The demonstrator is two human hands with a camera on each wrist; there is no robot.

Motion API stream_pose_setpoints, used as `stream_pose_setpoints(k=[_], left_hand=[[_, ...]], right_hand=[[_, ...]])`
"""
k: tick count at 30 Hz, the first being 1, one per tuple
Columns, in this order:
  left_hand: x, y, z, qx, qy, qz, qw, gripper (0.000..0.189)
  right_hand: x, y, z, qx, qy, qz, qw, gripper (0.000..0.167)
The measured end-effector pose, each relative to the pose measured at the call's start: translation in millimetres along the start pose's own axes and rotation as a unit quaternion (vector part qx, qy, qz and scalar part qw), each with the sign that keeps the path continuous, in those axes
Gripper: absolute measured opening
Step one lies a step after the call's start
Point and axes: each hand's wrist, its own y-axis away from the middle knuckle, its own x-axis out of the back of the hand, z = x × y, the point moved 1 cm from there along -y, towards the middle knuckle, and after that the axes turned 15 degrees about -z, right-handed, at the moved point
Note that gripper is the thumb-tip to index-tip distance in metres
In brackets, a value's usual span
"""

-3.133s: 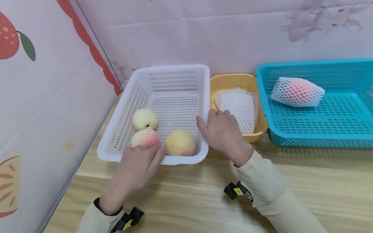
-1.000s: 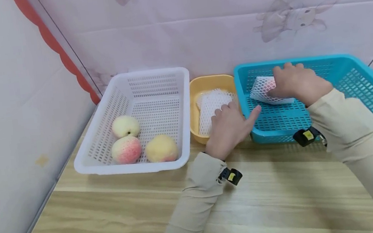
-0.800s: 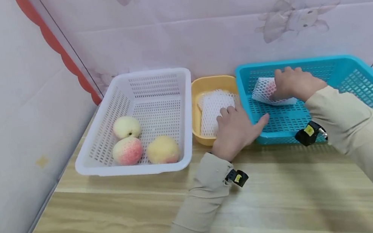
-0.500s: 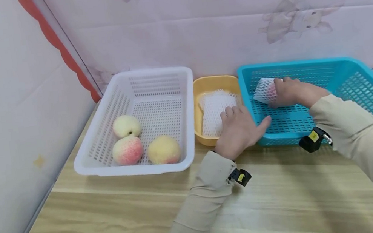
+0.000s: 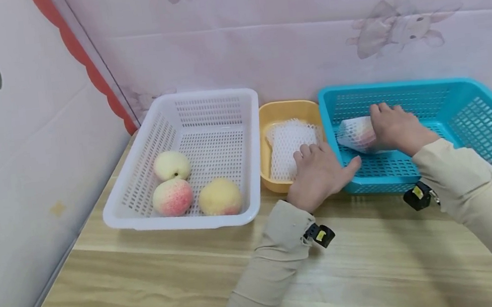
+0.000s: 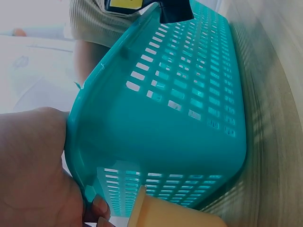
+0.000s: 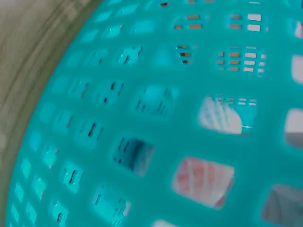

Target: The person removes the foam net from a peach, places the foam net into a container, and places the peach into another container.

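My left hand (image 5: pixel 317 173) is at the near left corner of the blue basket (image 5: pixel 366 183), with the thumb over the rim and the fingers along the outer side. In the left wrist view, fingertips (image 6: pixel 100 207) curl against the corner, below the rim. Inside this basket, my right hand (image 5: pixel 398 127) grips a peach in a white foam net (image 5: pixel 355 134). The hand covers the peach's right end. Through the basket's holes, the right wrist view shows a pink patch of the netted peach (image 7: pixel 203 179); the right hand's fingers cannot be made out there.
A yellow bin (image 5: pixel 273 183) with white foam nets (image 5: pixel 290 144) stands between the blue basket and a white basket (image 5: pixel 114 212). Three bare peaches lie in the white basket: a pale one (image 5: pixel 171 165), a pink one (image 5: pixel 172 197) and a yellow one (image 5: pixel 220 196). Walls stand behind and at left.
Both hands have moved right: the left from the peaches in the white basket, the right from that basket's rim. The right hand has taken hold of the netted peach and turned it slightly.
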Motion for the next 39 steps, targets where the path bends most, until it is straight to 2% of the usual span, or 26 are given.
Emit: stream_pose_setpoints(k=[3, 6, 8, 11, 15, 18, 27, 33, 39], left_hand=[[-0.3, -0.5, -1.4, 0.004, 0.005, -0.003, 1.0, 0.071], [-0.4, -0.1, -2.4, 0.006, 0.003, -0.001, 1.0, 0.07], [-0.6, 0.7, -2.7, 0.007, 0.001, 0.008, 0.9999, 0.07], [-1.5, 1.6, -2.8, 0.005, -0.007, 0.026, 0.9996, 0.067], [-2.8, 2.2, -1.8, 0.0, -0.014, 0.034, 0.9993, 0.067], [-2.7, 2.5, -0.7, -0.003, -0.015, 0.033, 0.9993, 0.067], [-0.4, 2.0, 0.6, -0.001, 0.008, 0.022, 0.9997, 0.065], [0.6, 1.2, 0.3, -0.01, 0.015, 0.024, 0.9996, 0.063], [1.2, 1.8, 0.1, 0.007, -0.011, 0.03, 0.9995, 0.067]], right_hand=[[-1, -1.9, -1, 0.043, -0.037, -0.023, 0.9981, 0.079], [-1, -3.2, -3, 0.055, -0.057, -0.038, 0.9961, 0.079], [-2, -3.6, -4, 0.052, -0.063, -0.038, 0.9959, 0.08], [-3, -3.6, -4, 0.044, -0.066, -0.045, 0.9959, 0.092], [-7, -1.9, -3, 0.024, -0.033, -0.06, 0.9973, 0.096], [-9, -0.4, -1, 0.016, -0.014, -0.06, 0.9979, 0.089], [-9, -0.4, 0, 0.028, -0.037, -0.076, 0.996, 0.092], [-9, -1.8, -1, 0.041, -0.042, -0.07, 0.9958, 0.084], [-7, -1.5, -3, 0.045, -0.037, -0.065, 0.9961, 0.08]])
